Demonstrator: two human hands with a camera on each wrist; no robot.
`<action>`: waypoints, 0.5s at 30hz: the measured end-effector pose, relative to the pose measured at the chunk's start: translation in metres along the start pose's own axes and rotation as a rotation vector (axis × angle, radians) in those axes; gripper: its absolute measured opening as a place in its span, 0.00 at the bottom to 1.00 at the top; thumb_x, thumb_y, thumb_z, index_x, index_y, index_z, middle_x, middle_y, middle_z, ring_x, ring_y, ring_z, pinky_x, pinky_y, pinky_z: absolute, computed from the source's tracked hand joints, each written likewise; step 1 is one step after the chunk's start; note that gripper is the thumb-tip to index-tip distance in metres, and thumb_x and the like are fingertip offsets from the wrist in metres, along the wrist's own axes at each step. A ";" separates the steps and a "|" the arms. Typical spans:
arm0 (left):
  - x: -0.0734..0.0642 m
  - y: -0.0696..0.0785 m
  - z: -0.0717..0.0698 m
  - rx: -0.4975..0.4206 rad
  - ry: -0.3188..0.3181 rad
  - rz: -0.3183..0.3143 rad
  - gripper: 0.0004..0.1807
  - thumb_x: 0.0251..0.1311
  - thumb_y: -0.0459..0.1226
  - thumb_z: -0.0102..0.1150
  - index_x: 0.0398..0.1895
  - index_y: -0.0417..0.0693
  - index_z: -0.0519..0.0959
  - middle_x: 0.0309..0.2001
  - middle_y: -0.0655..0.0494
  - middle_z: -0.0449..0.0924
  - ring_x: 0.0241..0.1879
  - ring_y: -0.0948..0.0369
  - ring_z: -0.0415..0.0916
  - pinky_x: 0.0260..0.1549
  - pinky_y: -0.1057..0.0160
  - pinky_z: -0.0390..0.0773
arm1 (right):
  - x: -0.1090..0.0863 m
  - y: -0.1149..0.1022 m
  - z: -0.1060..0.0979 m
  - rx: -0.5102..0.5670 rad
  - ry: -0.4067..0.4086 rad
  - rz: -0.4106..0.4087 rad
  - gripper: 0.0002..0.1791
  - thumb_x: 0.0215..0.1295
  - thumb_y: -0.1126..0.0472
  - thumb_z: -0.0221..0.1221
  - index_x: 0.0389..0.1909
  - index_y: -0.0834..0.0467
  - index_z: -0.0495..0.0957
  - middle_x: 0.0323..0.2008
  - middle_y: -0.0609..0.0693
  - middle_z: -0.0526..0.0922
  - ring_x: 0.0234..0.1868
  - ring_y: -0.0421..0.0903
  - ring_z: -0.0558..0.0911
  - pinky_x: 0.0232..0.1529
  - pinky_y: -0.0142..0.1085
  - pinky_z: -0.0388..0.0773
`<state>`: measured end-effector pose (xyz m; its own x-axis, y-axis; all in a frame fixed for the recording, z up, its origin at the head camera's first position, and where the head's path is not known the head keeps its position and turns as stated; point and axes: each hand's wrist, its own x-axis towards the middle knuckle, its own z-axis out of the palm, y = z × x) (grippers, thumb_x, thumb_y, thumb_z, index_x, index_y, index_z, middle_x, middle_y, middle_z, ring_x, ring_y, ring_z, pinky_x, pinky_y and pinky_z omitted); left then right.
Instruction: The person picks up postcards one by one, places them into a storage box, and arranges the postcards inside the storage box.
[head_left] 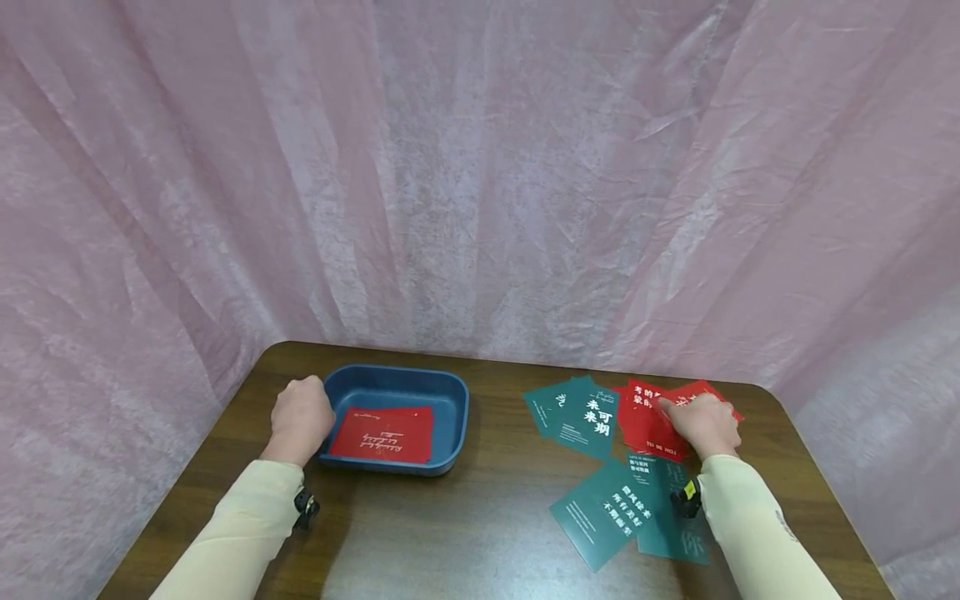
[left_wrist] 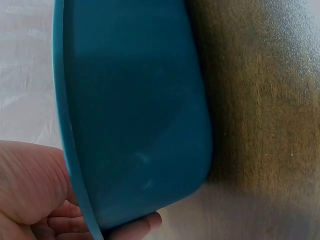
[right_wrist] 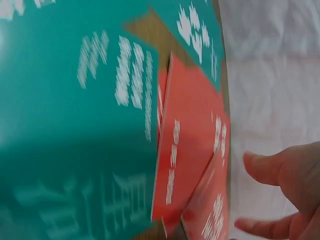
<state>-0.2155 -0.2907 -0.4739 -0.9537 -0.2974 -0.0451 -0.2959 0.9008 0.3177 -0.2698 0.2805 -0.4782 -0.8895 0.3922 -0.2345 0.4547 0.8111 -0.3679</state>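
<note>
My left hand (head_left: 302,415) grips the left rim of a blue plastic tray (head_left: 461,425). In the left wrist view a fingertip (left_wrist: 153,220) shows against the tray's outer wall. Inside the tray lie red cards (head_left: 386,437) with white script. At the right, my right hand (head_left: 705,423) is over a loose group of red cards (head_left: 645,417) with white characters. The right wrist view shows its thumb (right_wrist: 262,167) and a finger (right_wrist: 265,227) apart, with nothing between them, close to the red cards.
Two green cards (head_left: 592,417) overlap just left of the red group. More green cards (head_left: 603,512) lie nearer the front, partly beneath my right wrist. Everything rests on a brown wooden table (head_left: 420,533), with a pink curtain (head_left: 480,208) behind its far edge.
</note>
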 end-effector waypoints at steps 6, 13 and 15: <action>-0.001 0.000 0.002 0.005 -0.002 -0.004 0.12 0.52 0.32 0.56 0.36 0.29 0.77 0.30 0.32 0.79 0.23 0.46 0.78 0.16 0.49 0.76 | 0.012 0.021 -0.002 0.028 -0.031 0.125 0.54 0.53 0.35 0.56 0.57 0.81 0.53 0.43 0.74 0.60 0.43 0.68 0.64 0.30 0.50 0.76; 0.000 0.000 0.003 0.000 0.013 0.004 0.13 0.50 0.33 0.59 0.35 0.28 0.78 0.29 0.33 0.80 0.20 0.48 0.77 0.15 0.49 0.76 | 0.018 0.030 -0.006 -0.050 0.067 0.043 0.41 0.47 0.45 0.65 0.46 0.78 0.65 0.40 0.71 0.71 0.38 0.63 0.70 0.33 0.46 0.71; 0.001 -0.001 0.002 0.004 0.019 0.004 0.13 0.50 0.33 0.59 0.35 0.28 0.78 0.30 0.32 0.80 0.21 0.47 0.77 0.15 0.49 0.77 | 0.019 0.028 -0.009 -0.065 0.064 0.042 0.40 0.46 0.45 0.66 0.44 0.76 0.65 0.37 0.68 0.74 0.35 0.60 0.73 0.33 0.44 0.70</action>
<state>-0.2160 -0.2911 -0.4757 -0.9537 -0.2998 -0.0257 -0.2924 0.9032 0.3142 -0.2738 0.3149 -0.4846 -0.8715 0.4522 -0.1896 0.4899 0.8188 -0.2991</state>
